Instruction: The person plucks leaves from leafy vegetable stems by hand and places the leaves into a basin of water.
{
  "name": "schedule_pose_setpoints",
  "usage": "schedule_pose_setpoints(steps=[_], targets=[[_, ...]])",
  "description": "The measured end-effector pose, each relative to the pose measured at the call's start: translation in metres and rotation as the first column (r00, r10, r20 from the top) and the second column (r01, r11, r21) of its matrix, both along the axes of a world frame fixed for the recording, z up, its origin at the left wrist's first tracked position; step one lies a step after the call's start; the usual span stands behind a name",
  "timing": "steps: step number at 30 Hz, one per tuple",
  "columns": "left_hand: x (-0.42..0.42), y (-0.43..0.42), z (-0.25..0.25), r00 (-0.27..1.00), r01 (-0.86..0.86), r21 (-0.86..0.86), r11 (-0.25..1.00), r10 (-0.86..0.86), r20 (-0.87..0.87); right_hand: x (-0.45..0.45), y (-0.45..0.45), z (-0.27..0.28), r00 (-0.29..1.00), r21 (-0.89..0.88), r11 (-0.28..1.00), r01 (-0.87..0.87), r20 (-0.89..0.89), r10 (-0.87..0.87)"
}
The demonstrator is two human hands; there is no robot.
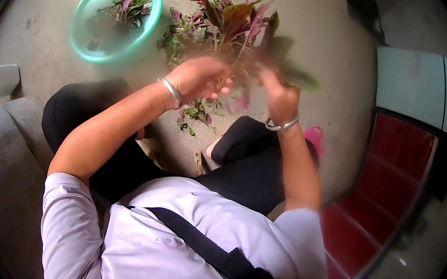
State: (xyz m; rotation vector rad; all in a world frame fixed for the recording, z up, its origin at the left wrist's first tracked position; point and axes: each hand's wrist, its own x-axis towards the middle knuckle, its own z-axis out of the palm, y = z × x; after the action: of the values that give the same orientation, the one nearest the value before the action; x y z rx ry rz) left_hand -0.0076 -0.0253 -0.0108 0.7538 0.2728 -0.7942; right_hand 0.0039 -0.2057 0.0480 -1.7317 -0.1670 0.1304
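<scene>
My left hand (203,79) is closed around the stems of a bunch of red and green leafy plants (234,25), held up over the floor. Close by on the right, my right hand (278,93) has its fingers bent in at the bunch's leaves; they are smeared, and what they pinch is hidden. Behind my left hand lies a heap of purple-green leafy plants (178,32). Smaller leafy pieces (198,113) rest on the floor below my hands. A green basin (157,8) at the upper left holds some leaves (129,10).
The concrete floor (343,59) surrounds my crossed legs. At the right are red tiles (398,154) and pale panels (412,84). A pink bag (314,137) lies beside my right forearm. A pale plastic object (1,81) is at the far left.
</scene>
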Motion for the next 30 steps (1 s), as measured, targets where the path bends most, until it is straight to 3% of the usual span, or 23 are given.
schedule_pose_setpoints(steps=[3, 5, 6, 8, 12, 16, 19, 20, 24, 25, 27, 30], targets=[[0.005, 0.002, -0.012, 0.994, -0.106, 0.203, 0.974, 0.112, -0.019, 0.003, -0.003, -0.005, 0.998, 0.043, 0.997, 0.062, -0.022, -0.061], [0.008, 0.006, -0.014, 0.978, -0.157, 0.222, 0.962, 0.183, -0.101, 0.006, -0.007, -0.008, 0.996, 0.025, 0.996, 0.081, -0.033, -0.080], [0.010, 0.009, -0.017, 0.979, -0.163, 0.235, 0.958, 0.187, -0.081, 0.008, -0.009, -0.008, 0.993, -0.121, 0.990, 0.067, 0.106, -0.055], [0.015, 0.012, -0.023, 0.980, -0.177, 0.260, 0.949, 0.194, -0.043, 0.011, -0.009, -0.004, 0.989, 0.000, 0.996, 0.090, 0.120, -0.090], [0.026, 0.015, -0.024, 0.949, -0.291, 0.340, 0.894, 0.314, -0.015, 0.016, -0.014, 0.000, 0.986, -0.041, 0.993, 0.112, 0.125, -0.106], [0.034, 0.019, -0.030, 0.963, -0.269, 0.392, 0.880, 0.259, 0.079, 0.018, -0.010, 0.003, 0.992, 0.157, 0.980, 0.122, 0.016, -0.126], [0.029, 0.004, -0.024, 0.917, -0.371, 0.607, 0.703, 0.172, 0.361, 0.017, -0.010, 0.001, 0.991, 0.185, 0.974, 0.129, 0.005, -0.132], [0.028, 0.005, -0.022, 0.930, -0.316, 0.728, 0.608, 0.047, 0.364, 0.017, -0.011, 0.000, 0.992, 0.187, 0.974, 0.126, 0.009, -0.129], [0.020, -0.001, -0.014, 0.837, -0.317, 0.569, 0.759, -0.059, 0.545, 0.015, -0.009, -0.002, 0.988, 0.237, 0.959, 0.154, -0.009, -0.156], [0.016, -0.003, 0.003, 0.898, -0.198, 0.493, 0.847, -0.045, 0.437, 0.017, -0.010, -0.003, 0.990, 0.231, 0.963, 0.138, -0.014, -0.139], [0.012, -0.008, 0.014, 0.931, -0.119, 0.493, 0.862, -0.075, 0.357, 0.018, -0.009, -0.004, 0.992, 0.242, 0.962, 0.123, -0.021, -0.121], [0.007, -0.010, 0.012, 0.896, -0.137, 0.461, 0.877, -0.088, 0.435, 0.017, -0.005, -0.006, 0.993, 0.267, 0.957, 0.113, -0.006, -0.116]])
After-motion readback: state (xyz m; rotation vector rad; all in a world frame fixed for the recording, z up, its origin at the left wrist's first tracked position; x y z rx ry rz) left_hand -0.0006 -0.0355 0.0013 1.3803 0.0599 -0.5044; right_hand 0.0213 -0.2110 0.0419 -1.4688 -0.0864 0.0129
